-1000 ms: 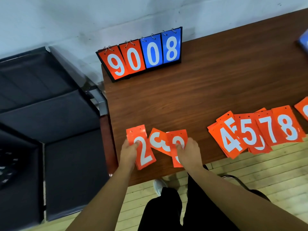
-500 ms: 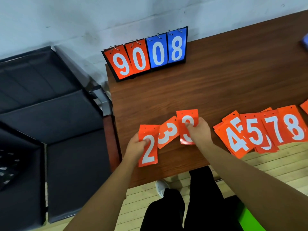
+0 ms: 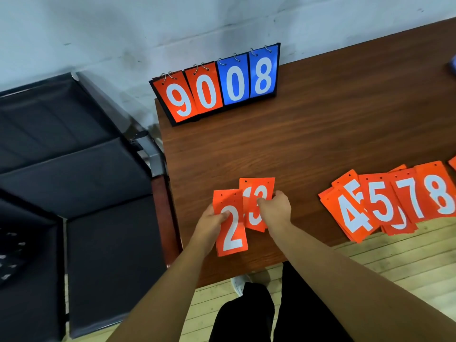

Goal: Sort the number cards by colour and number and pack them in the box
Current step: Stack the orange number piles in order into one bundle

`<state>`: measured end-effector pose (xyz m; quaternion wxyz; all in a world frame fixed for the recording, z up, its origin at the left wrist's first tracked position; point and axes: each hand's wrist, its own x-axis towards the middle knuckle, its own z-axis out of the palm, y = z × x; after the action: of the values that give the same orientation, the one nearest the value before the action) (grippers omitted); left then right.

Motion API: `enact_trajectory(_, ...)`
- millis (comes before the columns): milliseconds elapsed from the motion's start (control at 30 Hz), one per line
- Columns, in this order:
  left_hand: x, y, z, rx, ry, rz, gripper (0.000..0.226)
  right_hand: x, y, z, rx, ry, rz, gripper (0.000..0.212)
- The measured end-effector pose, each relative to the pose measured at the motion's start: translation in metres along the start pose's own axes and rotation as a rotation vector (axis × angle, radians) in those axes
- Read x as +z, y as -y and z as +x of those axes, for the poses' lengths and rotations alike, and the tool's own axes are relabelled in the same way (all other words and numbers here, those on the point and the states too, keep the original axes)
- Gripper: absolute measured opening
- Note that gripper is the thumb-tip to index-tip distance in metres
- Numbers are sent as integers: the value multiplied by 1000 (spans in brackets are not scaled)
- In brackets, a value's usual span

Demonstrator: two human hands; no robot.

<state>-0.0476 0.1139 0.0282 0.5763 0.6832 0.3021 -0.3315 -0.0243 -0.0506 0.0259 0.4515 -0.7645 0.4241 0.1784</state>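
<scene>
My left hand (image 3: 211, 222) grips a small stack of orange cards with a white 2 (image 3: 230, 227) on top, low over the near left part of the wooden table (image 3: 308, 134). My right hand (image 3: 275, 209) pinches the orange 3 cards (image 3: 257, 196), stacked together and tucked against the right side of the 2 stack. More orange cards lie fanned at the right edge: 4 (image 3: 350, 215), 5 (image 3: 381, 201), 7 (image 3: 410, 193), 8 (image 3: 438, 191). No box is in view.
A flip scoreboard (image 3: 217, 85) stands at the table's far left corner, reading orange 9 0 and blue 0 8. Dark padded seats (image 3: 74, 156) sit to the left of the table. A blue object (image 3: 452, 64) peeks in at the far right edge. My legs and wooden floor show below.
My right hand has pulled the two spread 3 cards together into one stack and slid them left against the 2 stack in my left hand.
</scene>
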Motion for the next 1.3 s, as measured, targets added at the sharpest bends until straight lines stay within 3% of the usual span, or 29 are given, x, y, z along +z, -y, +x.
enact_trajectory(267, -3, 2, 9, -4, -63, -36, 45, -13, -10, 8, -19, 115, -7, 37)
enact_trajectory(367, -6, -2, 10, 5, -84, -156, 35, -34, -6, 11, -56, 146, 45, 34)
enact_trajectory(433, -8, -9, 9, 33, -122, -163, 29, -53, -1, 14, -71, 148, 145, 34)
enact_trajectory(533, -9, -22, 9, 126, -170, -52, 37, -79, 5, 17, -116, 167, 296, 31)
enact_trajectory(667, 9, -37, 8, 259, -120, -26, 41, -81, 8, 4, -124, 299, 468, 19)
enact_trajectory(767, 32, -47, 7, 308, -30, -92, 36, -66, 1, -5, -89, 300, 376, 13)
enact_trajectory(967, 63, -58, 12, 245, 32, -255, 22, -61, -8, -2, -67, 226, 265, 23)
enact_trajectory(1167, 77, -62, 11, 330, 55, -138, 44, -76, -5, 3, -106, 223, 250, 34)
enact_trajectory(1300, 93, -65, 7, 372, 19, 4, 28, -80, -2, 3, -241, 209, 78, 39)
